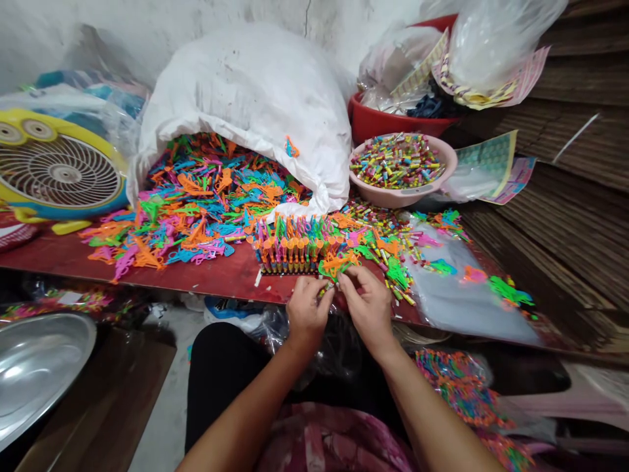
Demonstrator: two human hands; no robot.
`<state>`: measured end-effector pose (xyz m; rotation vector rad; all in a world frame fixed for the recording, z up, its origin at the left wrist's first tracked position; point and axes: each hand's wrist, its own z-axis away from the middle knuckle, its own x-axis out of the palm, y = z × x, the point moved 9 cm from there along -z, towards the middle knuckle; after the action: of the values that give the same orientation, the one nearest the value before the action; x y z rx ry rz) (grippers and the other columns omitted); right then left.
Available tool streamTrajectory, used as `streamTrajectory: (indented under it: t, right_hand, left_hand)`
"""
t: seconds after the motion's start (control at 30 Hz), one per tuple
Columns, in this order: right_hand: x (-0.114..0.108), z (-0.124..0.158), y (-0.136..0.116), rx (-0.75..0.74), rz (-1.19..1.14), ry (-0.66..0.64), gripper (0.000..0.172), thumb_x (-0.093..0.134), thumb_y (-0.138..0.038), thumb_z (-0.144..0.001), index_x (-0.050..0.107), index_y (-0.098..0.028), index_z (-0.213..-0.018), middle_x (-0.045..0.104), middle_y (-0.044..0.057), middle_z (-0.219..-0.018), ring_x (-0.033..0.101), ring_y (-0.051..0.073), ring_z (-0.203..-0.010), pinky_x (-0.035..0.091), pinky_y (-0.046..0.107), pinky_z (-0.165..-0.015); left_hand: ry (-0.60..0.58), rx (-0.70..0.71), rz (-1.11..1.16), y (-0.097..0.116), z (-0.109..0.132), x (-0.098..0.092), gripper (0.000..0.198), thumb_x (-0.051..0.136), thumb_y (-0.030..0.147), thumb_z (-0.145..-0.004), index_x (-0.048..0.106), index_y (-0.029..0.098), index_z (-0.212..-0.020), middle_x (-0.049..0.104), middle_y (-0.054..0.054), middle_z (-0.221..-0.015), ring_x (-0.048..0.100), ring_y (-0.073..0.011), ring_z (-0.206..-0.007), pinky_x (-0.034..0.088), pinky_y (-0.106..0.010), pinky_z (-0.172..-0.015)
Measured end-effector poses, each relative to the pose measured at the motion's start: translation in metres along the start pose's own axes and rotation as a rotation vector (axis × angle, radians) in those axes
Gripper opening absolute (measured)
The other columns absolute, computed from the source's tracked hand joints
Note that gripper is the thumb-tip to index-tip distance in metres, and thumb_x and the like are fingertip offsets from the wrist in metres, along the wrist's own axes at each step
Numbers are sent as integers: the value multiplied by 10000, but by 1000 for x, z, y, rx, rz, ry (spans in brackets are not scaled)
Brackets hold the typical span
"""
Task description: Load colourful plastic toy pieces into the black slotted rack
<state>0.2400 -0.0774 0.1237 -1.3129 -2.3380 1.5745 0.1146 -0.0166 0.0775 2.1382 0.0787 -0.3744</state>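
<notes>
My left hand (307, 307) is closed, with thumb and fingertips pinched on something small and mostly hidden. Close beside it, my right hand (367, 305) pinches an orange plastic toy piece (339, 261), which overlaps green plastic at the table's front edge. Just left of and behind my fingers stands a dense block of upright colourful toy pieces (289, 244), set in rows with small tubes at the bottom. Loose printed tubes (400, 288) and a green toy piece (397, 272) lie right of my right hand.
A white sack (255, 78) spills toy pieces (196, 216) over the red table (211, 280). A pink bowl (361, 187) holds many tubes; behind it stands a red basin (363, 121). Plastic bags (457, 305) lie at right. A yellow fan (63, 172) and metal basin (44, 367) are at left.
</notes>
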Motion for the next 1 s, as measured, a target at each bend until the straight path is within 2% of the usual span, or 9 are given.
streamTrajectory:
  t: [0.1, 0.2, 0.37, 0.43, 0.5, 0.6, 0.67, 0.83, 1.0]
  right_hand:
    - [-6, -12, -6, 3, -37, 37, 48, 588, -272, -888, 584, -225, -895, 564, -30, -727, 533, 126, -634, 429, 248, -602]
    - [-12, -23, -10, -1, -69, 77, 72, 612, -255, -853, 590, -223, -913, 580, -35, -731, 537, 120, -638, 427, 238, -600]
    - [-26, -40, -19, -21, -68, 171, 117, 638, -279, -833, 557, -217, -776, 548, -47, -668, 494, 109, -582, 401, 231, -557]
    - [-27, -46, -27, -51, -53, 185, 117, 626, -279, -842, 551, -220, -775, 549, -46, -670, 489, 110, -581, 398, 234, -559]
    - [-26, -50, -35, -85, -21, 185, 95, 608, -282, -856, 561, -225, -797, 567, -36, -694, 507, 120, -604, 408, 246, -582]
    - [-19, -56, -41, -123, 28, 169, 63, 584, -286, -872, 575, -234, -837, 593, -21, -732, 533, 138, -642, 422, 266, -625]
    - [-13, -58, -42, -143, 58, 147, 60, 571, -270, -875, 571, -235, -826, 595, -19, -738, 535, 142, -651, 417, 271, -643]
    - [0, -64, -40, -185, 140, 86, 89, 557, -218, -857, 564, -232, -769, 577, -22, -720, 519, 148, -663, 395, 286, -672]
    - [7, -69, -48, -294, 262, 73, 93, 585, -159, -821, 576, -227, -758, 613, 29, -872, 539, 211, -901, 409, 353, -836]
  left_hand:
    - [-66, 30, -49, 4, -7, 2, 139, 620, 291, -894, 703, 205, -964, 614, -39, -874, 611, -146, -818, 492, -243, -731]
    - [-125, 82, -92, 11, -12, 0, 205, 648, 339, -882, 692, 214, -1038, 626, -37, -888, 615, -145, -812, 489, -239, -729]
    - [73, 183, -199, 33, -36, -37, 323, 501, 311, -974, 629, 214, -1255, 617, -54, -911, 593, -131, -797, 459, -225, -732]
    - [54, 225, -356, 43, -51, -40, 353, 508, 333, -969, 620, 253, -1293, 592, -46, -906, 578, -135, -782, 427, -221, -679]
    - [-12, 249, -489, 47, -64, -36, 343, 534, 371, -950, 644, 294, -1266, 568, -37, -894, 561, -144, -769, 392, -224, -633]
    - [-68, 255, -566, 47, -76, -32, 265, 527, 387, -949, 718, 297, -1108, 544, -36, -881, 541, -149, -764, 355, -230, -605]
    - [-62, 248, -574, 45, -79, -33, 250, 519, 386, -954, 731, 290, -1045, 539, -32, -872, 530, -144, -745, 332, -234, -587]
    - [-35, 220, -553, 38, -77, -35, 227, 540, 375, -944, 723, 295, -1051, 540, -21, -860, 525, -132, -717, 290, -242, -548]
    - [-23, 209, -556, 36, -74, -37, 240, 522, 373, -954, 739, 286, -1007, 544, -19, -831, 524, -128, -703, 298, -244, -557]
